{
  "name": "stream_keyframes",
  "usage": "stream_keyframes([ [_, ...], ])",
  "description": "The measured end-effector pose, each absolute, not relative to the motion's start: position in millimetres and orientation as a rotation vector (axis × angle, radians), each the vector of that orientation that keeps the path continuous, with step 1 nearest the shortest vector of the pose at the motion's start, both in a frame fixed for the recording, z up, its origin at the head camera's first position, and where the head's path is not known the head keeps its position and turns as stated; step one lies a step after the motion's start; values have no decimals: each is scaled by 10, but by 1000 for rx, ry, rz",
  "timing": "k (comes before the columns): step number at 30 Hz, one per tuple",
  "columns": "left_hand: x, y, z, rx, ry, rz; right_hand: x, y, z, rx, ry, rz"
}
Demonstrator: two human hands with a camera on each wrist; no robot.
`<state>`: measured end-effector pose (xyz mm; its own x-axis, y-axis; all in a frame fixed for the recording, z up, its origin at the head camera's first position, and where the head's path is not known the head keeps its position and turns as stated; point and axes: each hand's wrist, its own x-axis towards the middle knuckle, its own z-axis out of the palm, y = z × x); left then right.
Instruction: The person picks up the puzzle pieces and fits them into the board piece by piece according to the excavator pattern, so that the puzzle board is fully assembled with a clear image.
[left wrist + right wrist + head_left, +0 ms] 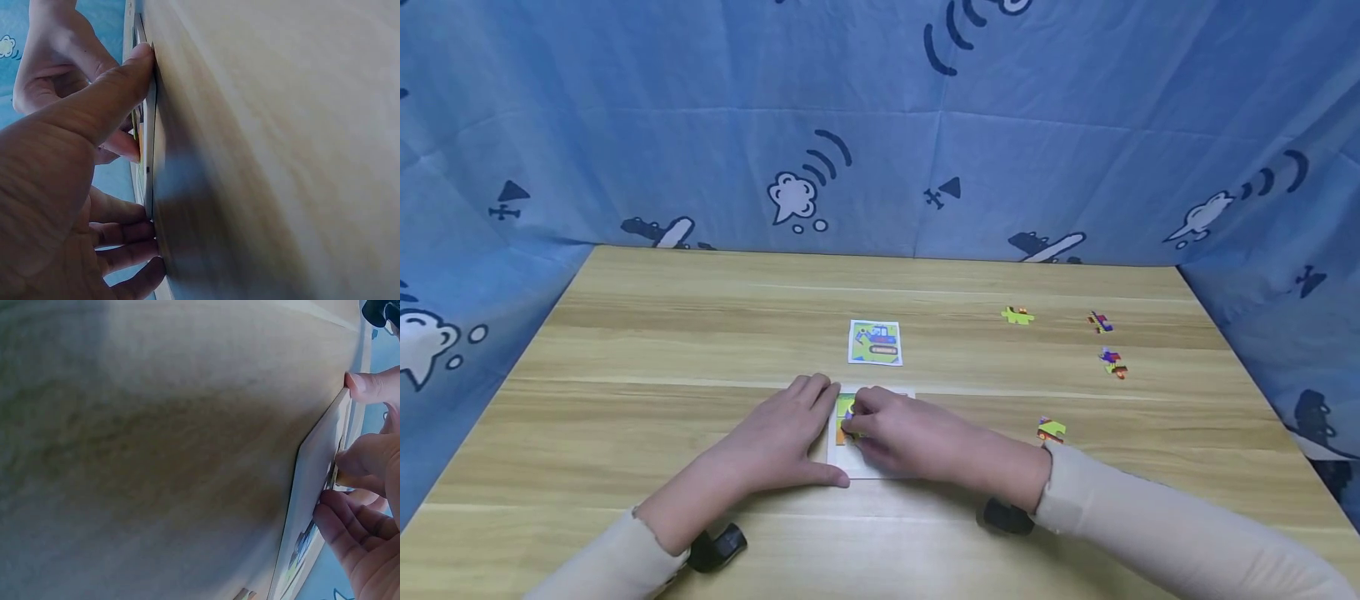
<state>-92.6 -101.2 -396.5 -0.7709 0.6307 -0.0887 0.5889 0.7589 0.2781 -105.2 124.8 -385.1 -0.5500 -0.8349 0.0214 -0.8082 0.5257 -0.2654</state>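
Pieces (841, 433) lie inside the white puzzle tray (859, 468).

Flat white puzzle board (841, 461), green and orange at left, puzzle piece (851, 412) there, mostly hidden

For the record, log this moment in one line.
left hand: touching white board, left edge | right hand: pinching puzzle piece over board | picture card: beyond board | loose pieces: right of board

The head view is fairly bright, the wrist views dimmer, their tabletop (156, 456) blurred and shadowed.
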Motion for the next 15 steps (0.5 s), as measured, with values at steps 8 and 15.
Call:
stream_keyframes([
  [8,-919,-1015,-3957,965,2776,354,-1032,1234,-3882,-1466,2683,-319],
  [15,-924,-1011,-3947,967,2773,349,-1039,1231,-3888,-1521,2701,-314],
])
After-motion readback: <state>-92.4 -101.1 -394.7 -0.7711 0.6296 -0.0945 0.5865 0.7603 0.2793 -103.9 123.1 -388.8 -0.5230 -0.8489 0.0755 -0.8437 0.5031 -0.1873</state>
